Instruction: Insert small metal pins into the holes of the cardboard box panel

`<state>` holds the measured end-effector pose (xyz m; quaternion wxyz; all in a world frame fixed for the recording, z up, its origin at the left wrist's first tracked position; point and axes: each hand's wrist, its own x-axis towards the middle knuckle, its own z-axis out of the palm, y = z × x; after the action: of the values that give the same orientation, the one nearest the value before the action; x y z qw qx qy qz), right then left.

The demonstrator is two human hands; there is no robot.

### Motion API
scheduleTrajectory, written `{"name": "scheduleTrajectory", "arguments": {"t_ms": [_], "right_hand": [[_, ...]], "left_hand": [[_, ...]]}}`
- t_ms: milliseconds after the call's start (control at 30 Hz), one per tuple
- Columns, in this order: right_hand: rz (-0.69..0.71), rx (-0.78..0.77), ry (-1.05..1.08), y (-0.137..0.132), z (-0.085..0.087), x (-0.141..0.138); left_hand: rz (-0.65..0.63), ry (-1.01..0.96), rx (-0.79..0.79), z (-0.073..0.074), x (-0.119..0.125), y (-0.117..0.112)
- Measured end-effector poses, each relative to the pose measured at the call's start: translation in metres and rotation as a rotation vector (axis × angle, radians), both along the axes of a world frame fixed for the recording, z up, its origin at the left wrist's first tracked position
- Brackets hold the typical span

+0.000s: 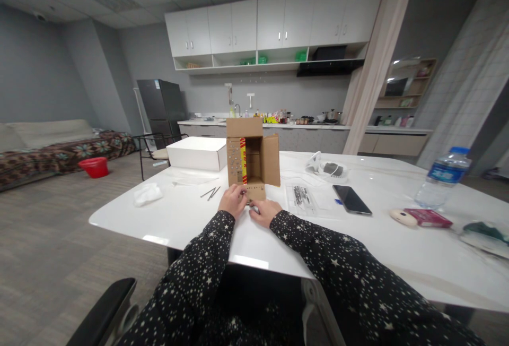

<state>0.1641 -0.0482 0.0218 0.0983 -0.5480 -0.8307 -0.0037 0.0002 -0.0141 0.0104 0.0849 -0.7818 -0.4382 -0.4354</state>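
Observation:
An open cardboard box (256, 157) stands on the white table, its opening facing me and its flaps spread. Small shiny bits dot the left flap, and a row of small dark marks runs along the lower front flap (257, 193). My left hand (234, 200) has its fingers closed over the left edge of that lower flap. At the flap's near edge, my right hand (265, 212) is closed, thumb and fingers together; whatever it pinches is too small to make out. Several long dark screws or nails (210, 193) lie to the left of my left hand.
Left are a white box (199, 153) and a crumpled white plastic bag (147, 194). Right lie a clear bag of small dark parts (300, 197), a phone (352, 200), white goggles (314, 162), a dark red box (429, 217) and a water bottle (441, 179).

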Motion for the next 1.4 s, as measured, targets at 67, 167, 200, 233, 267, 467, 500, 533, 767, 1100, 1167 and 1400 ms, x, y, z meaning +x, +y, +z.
{"name": "scheduleTrajectory", "arguments": {"t_ms": [67,167,200,233,267,467,500,533,767,1100,1167,1400], "right_hand": [[0.002,0.004,0.002,0.0005,-0.0006,-0.0002],[0.007,0.009,0.005,0.0012,-0.0012,-0.0002],[0.009,0.010,0.004,0.0012,-0.0012,-0.0002],[0.012,0.011,0.002,0.0012,-0.0012,-0.0001],[0.013,0.012,0.000,0.0012,-0.0011,0.0000],[0.011,0.013,-0.003,0.0006,-0.0012,0.0005],[0.015,0.014,-0.004,0.0006,-0.0012,0.0005],[0.016,0.016,-0.003,0.0006,-0.0012,0.0005],[0.015,0.026,-0.008,0.0004,-0.0006,0.0002],[0.021,0.034,0.006,0.0032,-0.0038,0.0007],[0.016,0.028,0.004,0.0034,-0.0042,0.0007],[0.013,0.040,0.002,0.0026,-0.0037,0.0006]], "left_hand": [[-0.006,0.026,-0.009,-0.0017,-0.0003,0.0019],[-0.024,0.061,-0.020,-0.0044,-0.0007,0.0050],[-0.026,0.070,-0.022,-0.0052,-0.0008,0.0059],[-0.024,0.079,-0.024,-0.0060,-0.0009,0.0067],[-0.019,0.085,-0.028,-0.0067,-0.0009,0.0074],[0.032,0.094,-0.066,-0.0069,-0.0011,0.0077],[0.042,0.093,-0.073,-0.0065,-0.0011,0.0074],[0.050,0.095,-0.081,-0.0061,-0.0011,0.0071],[0.061,0.121,-0.115,-0.0047,-0.0005,0.0064],[0.086,0.128,-0.119,-0.0034,-0.0012,0.0062],[0.105,0.107,-0.097,-0.0040,-0.0018,0.0069],[0.193,0.082,-0.099,-0.0042,-0.0031,0.0083]]}}
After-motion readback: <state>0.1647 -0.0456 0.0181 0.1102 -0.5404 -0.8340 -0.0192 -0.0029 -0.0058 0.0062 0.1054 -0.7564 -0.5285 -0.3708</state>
